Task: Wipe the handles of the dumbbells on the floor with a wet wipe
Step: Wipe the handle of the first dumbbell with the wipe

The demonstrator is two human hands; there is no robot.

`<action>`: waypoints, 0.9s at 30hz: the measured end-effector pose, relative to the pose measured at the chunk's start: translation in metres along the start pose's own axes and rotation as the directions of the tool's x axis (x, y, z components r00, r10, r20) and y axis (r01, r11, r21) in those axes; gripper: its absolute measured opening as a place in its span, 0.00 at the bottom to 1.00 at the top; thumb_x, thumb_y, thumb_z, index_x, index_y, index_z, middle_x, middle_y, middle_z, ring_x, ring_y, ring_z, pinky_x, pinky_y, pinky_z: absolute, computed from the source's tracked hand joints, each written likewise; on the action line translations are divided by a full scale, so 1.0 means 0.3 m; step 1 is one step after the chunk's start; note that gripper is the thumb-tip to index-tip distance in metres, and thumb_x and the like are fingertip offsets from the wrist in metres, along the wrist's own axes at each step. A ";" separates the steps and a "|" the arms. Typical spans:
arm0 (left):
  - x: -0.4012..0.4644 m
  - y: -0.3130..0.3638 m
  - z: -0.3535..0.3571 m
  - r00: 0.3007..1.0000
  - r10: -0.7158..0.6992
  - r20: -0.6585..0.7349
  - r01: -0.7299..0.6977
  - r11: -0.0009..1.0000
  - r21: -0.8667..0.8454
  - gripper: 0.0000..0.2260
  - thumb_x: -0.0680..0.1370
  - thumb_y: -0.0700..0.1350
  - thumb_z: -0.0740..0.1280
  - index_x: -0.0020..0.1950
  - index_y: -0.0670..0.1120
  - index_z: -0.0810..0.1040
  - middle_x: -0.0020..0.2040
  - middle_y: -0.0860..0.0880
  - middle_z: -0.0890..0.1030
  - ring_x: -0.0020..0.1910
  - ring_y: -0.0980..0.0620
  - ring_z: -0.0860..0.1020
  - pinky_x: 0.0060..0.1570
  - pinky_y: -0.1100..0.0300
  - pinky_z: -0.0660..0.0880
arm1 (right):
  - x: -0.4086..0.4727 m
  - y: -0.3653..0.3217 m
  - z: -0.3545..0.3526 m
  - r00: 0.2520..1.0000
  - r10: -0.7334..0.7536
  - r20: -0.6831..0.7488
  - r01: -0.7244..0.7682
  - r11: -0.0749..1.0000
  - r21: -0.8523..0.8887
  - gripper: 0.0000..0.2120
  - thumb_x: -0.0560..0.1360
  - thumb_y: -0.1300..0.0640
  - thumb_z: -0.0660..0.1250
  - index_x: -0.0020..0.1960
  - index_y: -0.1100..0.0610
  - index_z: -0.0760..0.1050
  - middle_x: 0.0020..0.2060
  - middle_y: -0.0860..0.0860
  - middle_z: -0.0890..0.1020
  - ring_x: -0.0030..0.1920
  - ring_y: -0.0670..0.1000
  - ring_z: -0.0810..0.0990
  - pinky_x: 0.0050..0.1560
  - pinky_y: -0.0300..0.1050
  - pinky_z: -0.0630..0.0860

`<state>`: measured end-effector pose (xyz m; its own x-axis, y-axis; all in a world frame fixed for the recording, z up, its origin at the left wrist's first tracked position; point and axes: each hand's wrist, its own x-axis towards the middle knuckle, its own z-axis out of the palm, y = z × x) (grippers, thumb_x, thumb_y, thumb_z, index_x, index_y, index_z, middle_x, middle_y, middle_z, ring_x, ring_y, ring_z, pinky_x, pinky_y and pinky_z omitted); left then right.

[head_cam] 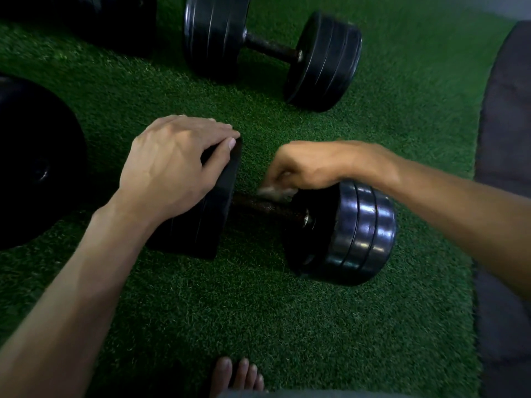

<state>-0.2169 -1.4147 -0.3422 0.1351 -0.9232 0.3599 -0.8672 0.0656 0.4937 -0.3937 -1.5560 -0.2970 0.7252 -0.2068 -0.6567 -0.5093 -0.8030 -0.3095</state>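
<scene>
Two bare hands work over a black dumbbell (pixel 287 222) lying on green artificial turf (pixel 258 311), seen from the head camera. Far left of the fingers, a large dark weight plate (pixel 37 168) lies on the turf, its edges lost in shadow. The left hand (pixel 172 162) rests on top of the dumbbell's left weight head (pixel 201 219), fingers (pixel 212 127) extended together over the head's upper edge and the thumb pressed along its inner face. Between the two hands runs the dark, rough-looking handle (pixel 258 206), spanning the gap from the left head to the right. The right hand (pixel 304 168) is curled down at the handle's right end, its fingers clamped on a crumpled pale wet wipe (pixel 275 192) that touches the top of the handle just beside the right weight head (pixel 350 234), whose stacked plates catch bright highlights. Beyond the fingers, well apart from them, a second dumbbell (pixel 273 50) lies on the turf, untouched. Nearer the camera than the fingers, the toes of a bare foot (pixel 238 374) stand on the turf at the bottom edge. Far right of the fingers, a dark grey mat (pixel 505 139) borders the turf.
</scene>
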 end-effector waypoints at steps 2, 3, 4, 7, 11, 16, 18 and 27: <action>0.001 -0.001 0.001 1.000 -0.006 -0.002 0.006 1.000 -0.001 0.15 0.83 0.53 0.59 0.61 0.52 0.82 0.61 0.55 0.82 0.64 0.55 0.78 0.67 0.50 0.72 | 0.023 -0.029 0.033 0.977 -0.049 -0.210 0.050 0.999 0.000 0.10 0.79 0.61 0.65 0.56 0.55 0.83 0.38 0.46 0.84 0.38 0.46 0.81 0.42 0.42 0.76; 0.001 0.000 0.001 1.000 -0.006 0.000 0.006 1.000 0.000 0.15 0.83 0.53 0.59 0.62 0.52 0.82 0.61 0.55 0.82 0.64 0.55 0.78 0.67 0.51 0.72 | 0.033 -0.042 0.055 0.967 -0.057 -0.248 0.061 0.998 0.007 0.10 0.79 0.60 0.65 0.56 0.55 0.83 0.39 0.48 0.85 0.39 0.48 0.82 0.43 0.45 0.77; 0.002 0.001 0.001 1.000 -0.004 0.003 0.004 1.000 0.000 0.14 0.83 0.52 0.60 0.62 0.52 0.82 0.61 0.55 0.82 0.64 0.55 0.78 0.67 0.51 0.72 | 0.038 -0.052 0.082 0.965 -0.066 -0.254 0.070 0.998 0.007 0.09 0.79 0.60 0.65 0.55 0.56 0.82 0.40 0.48 0.84 0.39 0.49 0.81 0.44 0.47 0.78; 0.000 0.002 -0.003 1.000 0.002 0.003 -0.002 1.000 0.003 0.14 0.83 0.52 0.60 0.62 0.52 0.82 0.61 0.54 0.82 0.64 0.54 0.78 0.67 0.51 0.72 | 0.011 -0.043 0.118 0.966 -0.126 -0.227 0.127 0.992 -0.011 0.08 0.80 0.59 0.64 0.52 0.56 0.82 0.36 0.47 0.83 0.36 0.47 0.81 0.40 0.47 0.78; -0.003 0.005 -0.006 1.000 0.003 0.004 -0.003 1.000 0.007 0.15 0.83 0.53 0.59 0.62 0.52 0.82 0.62 0.54 0.82 0.65 0.54 0.78 0.68 0.52 0.71 | -0.041 0.010 0.056 0.999 -0.050 0.000 0.050 0.998 -0.035 0.07 0.79 0.63 0.65 0.43 0.57 0.80 0.33 0.45 0.82 0.34 0.44 0.82 0.43 0.47 0.81; -0.002 0.004 -0.004 1.000 0.004 0.007 -0.004 1.000 0.019 0.15 0.83 0.53 0.58 0.62 0.51 0.82 0.61 0.54 0.82 0.64 0.53 0.78 0.68 0.51 0.70 | -0.018 0.012 0.066 0.984 -0.052 -0.171 0.078 0.986 0.148 0.11 0.81 0.58 0.66 0.60 0.53 0.82 0.41 0.48 0.86 0.39 0.45 0.85 0.45 0.39 0.81; -0.003 0.004 -0.004 1.000 0.012 0.009 -0.012 1.000 0.021 0.15 0.83 0.52 0.59 0.62 0.52 0.82 0.61 0.54 0.82 0.64 0.53 0.78 0.68 0.51 0.71 | 0.001 -0.014 0.085 0.971 -0.098 -0.218 0.133 0.979 0.154 0.12 0.80 0.61 0.66 0.61 0.53 0.82 0.40 0.47 0.85 0.37 0.43 0.83 0.42 0.38 0.81; -0.006 0.011 -0.001 0.999 0.025 -0.025 -0.024 0.999 0.031 0.15 0.83 0.52 0.59 0.62 0.51 0.82 0.61 0.53 0.83 0.64 0.53 0.79 0.68 0.52 0.69 | -0.052 0.019 0.037 0.995 0.035 0.090 -0.030 0.998 -0.054 0.07 0.77 0.63 0.65 0.45 0.58 0.82 0.34 0.48 0.84 0.33 0.46 0.83 0.42 0.46 0.82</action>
<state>-0.2196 -1.4128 -0.3409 0.1256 -0.9113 0.3921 -0.8846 0.0760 0.4602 -0.4132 -1.5511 -0.2961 0.6621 -0.1838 -0.7265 -0.5056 -0.8251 -0.2520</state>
